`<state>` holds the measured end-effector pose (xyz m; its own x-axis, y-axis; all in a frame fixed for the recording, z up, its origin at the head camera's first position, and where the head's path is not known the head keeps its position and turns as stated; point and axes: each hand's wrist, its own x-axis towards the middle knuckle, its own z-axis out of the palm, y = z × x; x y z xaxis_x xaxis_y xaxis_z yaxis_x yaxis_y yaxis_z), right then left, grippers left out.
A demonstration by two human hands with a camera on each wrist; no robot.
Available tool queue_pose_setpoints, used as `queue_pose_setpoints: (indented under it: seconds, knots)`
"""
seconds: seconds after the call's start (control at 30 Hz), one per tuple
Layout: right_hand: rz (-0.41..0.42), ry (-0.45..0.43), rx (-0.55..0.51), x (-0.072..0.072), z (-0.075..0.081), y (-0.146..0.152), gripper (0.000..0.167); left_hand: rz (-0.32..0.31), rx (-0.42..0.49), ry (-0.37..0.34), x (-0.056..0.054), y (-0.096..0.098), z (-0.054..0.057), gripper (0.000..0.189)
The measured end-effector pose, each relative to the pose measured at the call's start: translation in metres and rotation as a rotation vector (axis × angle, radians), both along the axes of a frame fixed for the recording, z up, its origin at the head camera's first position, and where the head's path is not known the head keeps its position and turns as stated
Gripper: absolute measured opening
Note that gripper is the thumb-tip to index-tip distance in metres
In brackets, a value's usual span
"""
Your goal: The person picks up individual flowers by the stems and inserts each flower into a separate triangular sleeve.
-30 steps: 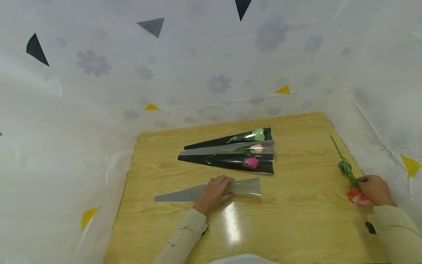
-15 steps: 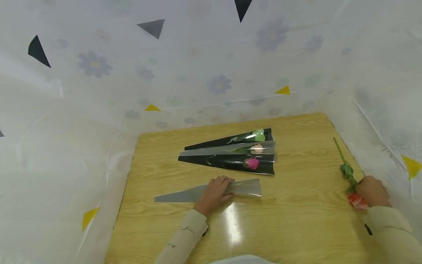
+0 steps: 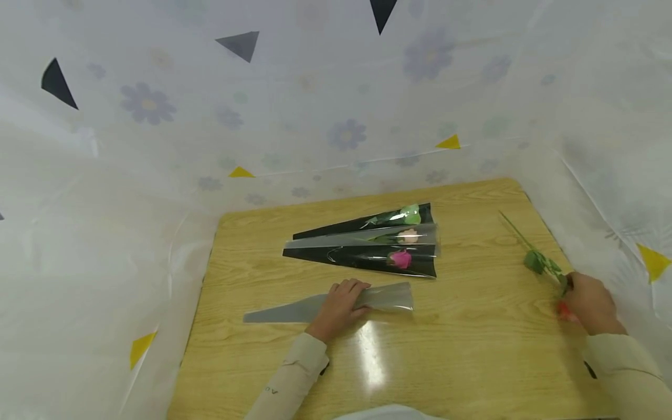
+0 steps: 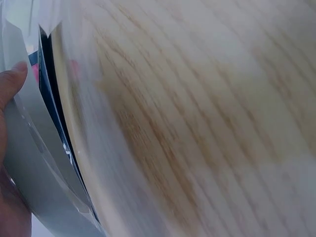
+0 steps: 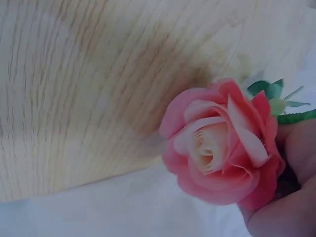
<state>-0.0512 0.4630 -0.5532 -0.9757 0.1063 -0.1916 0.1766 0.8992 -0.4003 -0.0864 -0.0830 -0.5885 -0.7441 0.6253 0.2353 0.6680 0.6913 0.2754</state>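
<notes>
With fingers over its far side and thumb at its near side, my left hand (image 3: 340, 309) grips a grey, clear-fronted flower sleeve (image 3: 391, 297) lying on the table. In the left wrist view, part of this hand (image 4: 11, 148) shows at the left edge against the grey sleeve (image 4: 44, 168). At the table's right side my right hand (image 3: 592, 302) pinches a coral-pink rose just behind its bloom. The rose's green stem and leaves (image 3: 535, 261) point away to the upper left. Its bloom (image 5: 217, 143), with a cream centre, fills much of the right wrist view.
Behind the left hand lie several wrapped roses side by side: a green rose (image 3: 411, 214), a peach rose (image 3: 408, 235) and a magenta rose (image 3: 401, 258). White patterned sheeting (image 3: 294, 105) walls in the wooden table (image 3: 472, 361) at the back and sides.
My right hand has turned the rose, so its stem end has swung left while the bloom stays near the right edge. The left hand and sleeve have hardly moved.
</notes>
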Motion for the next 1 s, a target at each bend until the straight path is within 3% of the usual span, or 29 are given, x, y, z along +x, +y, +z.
queue_pose_setpoints:
  seconds: [0.2,0.4,0.63,0.7,0.8,0.9,1.0]
  knots:
    - [0.158,0.165,0.01,-0.007,0.005,-0.014,0.019,0.01,0.006,0.001,-0.003,-0.007,-0.002,0.057]
    - [0.336,0.263,0.004,-0.008,0.009,-0.029,0.038,0.031,0.049,0.0,-0.007,-0.014,-0.004,0.058]
    - [0.548,0.551,0.093,-0.003,0.012,-0.052,0.046,0.065,0.032,0.001,-0.012,-0.024,-0.001,0.058]
    - [0.592,0.596,0.099,-0.004,0.014,-0.059,0.039,0.068,0.032,0.003,-0.013,-0.026,-0.001,0.058]
    - [0.641,0.647,0.092,-0.004,0.016,-0.068,0.012,0.066,0.035,0.003,-0.014,-0.028,0.0,0.058]
    - [0.667,0.663,0.083,-0.004,0.02,-0.077,0.046,0.062,0.039,0.006,-0.014,-0.028,0.001,0.057]
    - [0.681,0.662,0.074,-0.002,0.023,-0.084,0.059,0.057,0.036,0.015,-0.014,-0.028,0.002,0.058]
